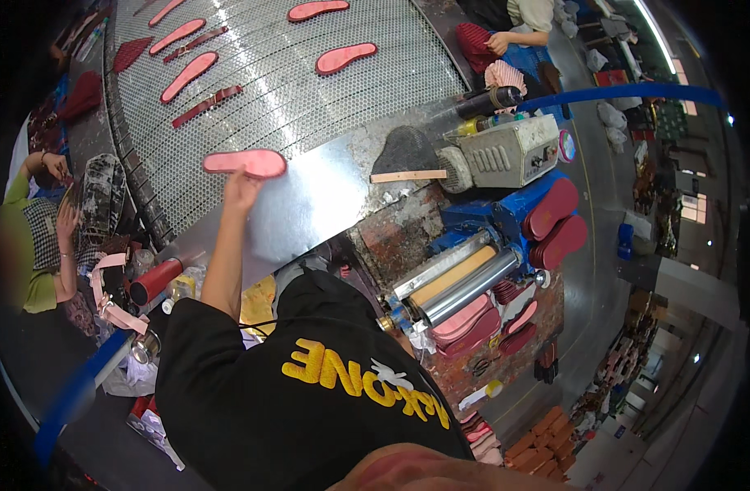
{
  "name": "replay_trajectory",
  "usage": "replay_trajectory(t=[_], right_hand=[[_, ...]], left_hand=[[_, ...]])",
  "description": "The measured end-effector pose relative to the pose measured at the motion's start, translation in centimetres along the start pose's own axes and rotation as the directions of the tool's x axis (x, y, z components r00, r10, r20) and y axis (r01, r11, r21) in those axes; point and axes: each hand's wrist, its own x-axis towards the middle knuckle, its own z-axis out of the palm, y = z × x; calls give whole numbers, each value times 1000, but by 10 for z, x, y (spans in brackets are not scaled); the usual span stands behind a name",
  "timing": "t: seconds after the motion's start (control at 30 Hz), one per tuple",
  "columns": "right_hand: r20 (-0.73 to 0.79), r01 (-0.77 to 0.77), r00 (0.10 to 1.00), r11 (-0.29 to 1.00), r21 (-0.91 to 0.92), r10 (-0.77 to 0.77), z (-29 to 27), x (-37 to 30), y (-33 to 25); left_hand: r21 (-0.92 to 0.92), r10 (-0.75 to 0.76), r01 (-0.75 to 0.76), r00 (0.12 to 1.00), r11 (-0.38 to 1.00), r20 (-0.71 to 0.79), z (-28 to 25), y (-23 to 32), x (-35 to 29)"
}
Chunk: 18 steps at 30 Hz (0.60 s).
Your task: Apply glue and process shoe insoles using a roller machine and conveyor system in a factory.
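My left hand (242,192) pinches the edge of a pink shoe sole (264,163) from its near side, with the arm stretched forward. The sole lies flat or just above the line where a smooth metal plate (297,214) meets a mesh conveyor belt (260,90); I cannot tell whether it touches. Farther along the belt are several more pink soles (189,78) and dark red buckled straps (208,106). My right hand is out of the picture.
To the right stands a roller machine (461,282), with stacked pink and dark red soles (465,327) beside it. A grey metal box (510,153) sits beyond. Co-workers' hands (66,217) show at left and at upper right (499,42). A red cylinder (156,281) lies near my left arm.
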Motion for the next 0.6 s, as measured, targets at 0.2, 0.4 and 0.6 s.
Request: replay_trajectory(t=[0.2, 0.4, 0.6], right_hand=[[-51, -126, 990, 986, 113, 133, -8, 0, 26], [-38, -227, 970, 947, 227, 241, -4, -16, 7], [-96, -264, 947, 914, 309, 307, -89, -96, 0]], left_hand=[[-75, 73, -87, 983, 993, -170, 14, 50, 41], [23, 127, -129, 909, 991, -397, 9, 99, 83], [93, 47, -11, 915, 996, -401, -6, 113, 115]])
